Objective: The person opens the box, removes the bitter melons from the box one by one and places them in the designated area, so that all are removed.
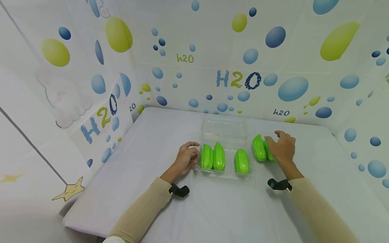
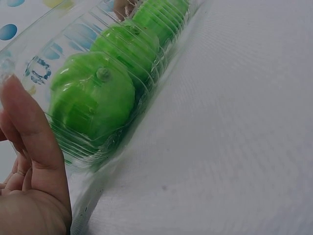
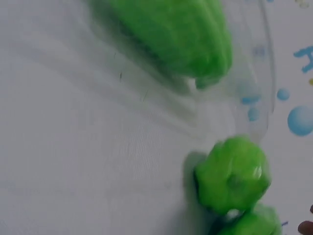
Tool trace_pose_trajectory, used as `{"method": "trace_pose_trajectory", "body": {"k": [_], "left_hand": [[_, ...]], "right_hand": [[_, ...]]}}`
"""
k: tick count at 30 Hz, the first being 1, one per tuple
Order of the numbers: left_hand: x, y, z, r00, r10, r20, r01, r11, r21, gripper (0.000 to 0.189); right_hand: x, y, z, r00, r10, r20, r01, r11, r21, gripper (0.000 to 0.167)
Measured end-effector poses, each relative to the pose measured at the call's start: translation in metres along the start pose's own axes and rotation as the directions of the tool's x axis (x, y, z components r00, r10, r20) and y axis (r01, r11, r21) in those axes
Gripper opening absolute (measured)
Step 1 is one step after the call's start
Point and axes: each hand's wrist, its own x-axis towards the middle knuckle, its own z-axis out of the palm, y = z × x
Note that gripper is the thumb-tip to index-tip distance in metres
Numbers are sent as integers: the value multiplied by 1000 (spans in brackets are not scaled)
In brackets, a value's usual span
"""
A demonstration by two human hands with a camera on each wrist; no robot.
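Left hand, loosely curled, is sitting beside the box, contact unclear; right hand, half-spread, seemingly empty, is hovering at the outer gourd, right of the box; three gourds are lying inside. Grip should be straddling the outer gourd, sparing its neighbour.

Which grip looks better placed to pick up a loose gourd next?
Right, probably: the right grip is at the two loose gourds beside the box; the left grip is at the box's opposite side, beyond three boxed gourds.
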Motion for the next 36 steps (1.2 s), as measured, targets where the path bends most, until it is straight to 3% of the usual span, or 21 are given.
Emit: {"method": "trace_pose_trajectory", "body": {"k": [11,23,36], "left_hand": [[0,0,0,1000,-4,-11,4,1000,-4,42],[-1,0,0,1000,-8,-12,8,1000,-1,44],[0,1,0,1000,-12,-5,12,1000,-10,45]], "right_hand": [[-12,-34,-6,997,59,46,-64,991,119,58],[-23,-64,-16,963,154,220,-187,973,138,65],[-42,-88,-14,952,66,299,-121,978,169,67]]}}
